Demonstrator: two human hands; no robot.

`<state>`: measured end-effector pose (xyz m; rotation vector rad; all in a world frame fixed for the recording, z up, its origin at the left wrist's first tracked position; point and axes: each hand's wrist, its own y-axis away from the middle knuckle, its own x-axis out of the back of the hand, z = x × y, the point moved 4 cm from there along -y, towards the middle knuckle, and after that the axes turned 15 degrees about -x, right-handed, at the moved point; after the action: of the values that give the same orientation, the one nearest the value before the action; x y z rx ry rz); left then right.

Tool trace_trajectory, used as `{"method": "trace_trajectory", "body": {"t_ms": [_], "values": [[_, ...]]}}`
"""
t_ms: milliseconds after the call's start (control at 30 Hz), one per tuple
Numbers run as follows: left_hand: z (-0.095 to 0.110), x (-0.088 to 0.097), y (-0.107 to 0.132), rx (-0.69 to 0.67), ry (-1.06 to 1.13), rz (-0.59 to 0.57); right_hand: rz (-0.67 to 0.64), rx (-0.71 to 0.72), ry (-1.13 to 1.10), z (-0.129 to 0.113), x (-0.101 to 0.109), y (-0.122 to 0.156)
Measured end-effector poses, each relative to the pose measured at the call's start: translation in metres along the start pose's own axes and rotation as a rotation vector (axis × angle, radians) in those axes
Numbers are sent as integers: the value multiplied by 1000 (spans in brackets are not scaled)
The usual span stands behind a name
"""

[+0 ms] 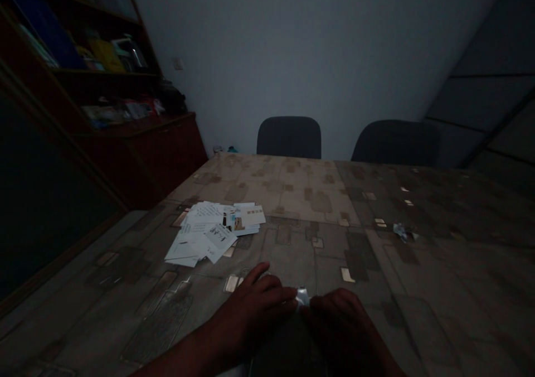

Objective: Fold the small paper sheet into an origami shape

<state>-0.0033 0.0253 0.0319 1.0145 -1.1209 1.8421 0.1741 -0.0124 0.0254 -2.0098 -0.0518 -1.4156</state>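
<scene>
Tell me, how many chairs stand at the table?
2. One chair stands at the far edge of the table, near the middle; the other is to its right. Others may be hidden.

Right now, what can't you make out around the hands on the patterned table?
Head view:
Small pale shiny piece between left hand and right hand: both cover most of it; grip unclear.
Print on scattered white paper cards: too small, dim.
Crumpled silvery scrap: too small to identify.

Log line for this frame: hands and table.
left hand: touching small shiny white piece | right hand: touching same piece, grip unclear | nearby: scattered white paper cards | surface: patterned brown table
</scene>
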Motion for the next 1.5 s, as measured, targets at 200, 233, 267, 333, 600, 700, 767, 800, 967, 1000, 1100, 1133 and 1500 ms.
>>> {"method": "trace_trajectory", "body": {"t_ms": [200,233,267,333,600,700,767,800,967,1000,1100,1133,1500], "values": [[1,2,-1,31,15,-22,-36,-23,23,1,-4,4],[0,3,-1,46,25,-23,-37,-30,21,2,-4,4],[0,3,-1,58,32,-19,-39,-38,16,2,-4,4],[0,3,0,62,37,-8,-42,-51,3,4,-2,4],[1,0,1,8,6,-15,-46,-119,-64,11,7,5],[3,2,1,-30,-44,-23,-98,-176,-102,19,2,8],[4,3,2,-45,-93,-12,-127,-215,-139,29,-4,7],[5,3,2,-45,-117,-6,-145,-182,-161,31,-6,5],[4,-1,8,-22,-202,10,-180,-230,-195,34,-13,-22],[3,-2,9,-29,-209,26,-210,-241,-201,30,-13,-28],[1,-4,11,-34,-192,63,-324,-307,-230,21,-14,-41],[-1,-4,12,-23,-180,83,-342,-345,-250,21,-14,-42],[-17,9,-8,401,362,398,-205,-691,-737,35,-16,-37]]}}
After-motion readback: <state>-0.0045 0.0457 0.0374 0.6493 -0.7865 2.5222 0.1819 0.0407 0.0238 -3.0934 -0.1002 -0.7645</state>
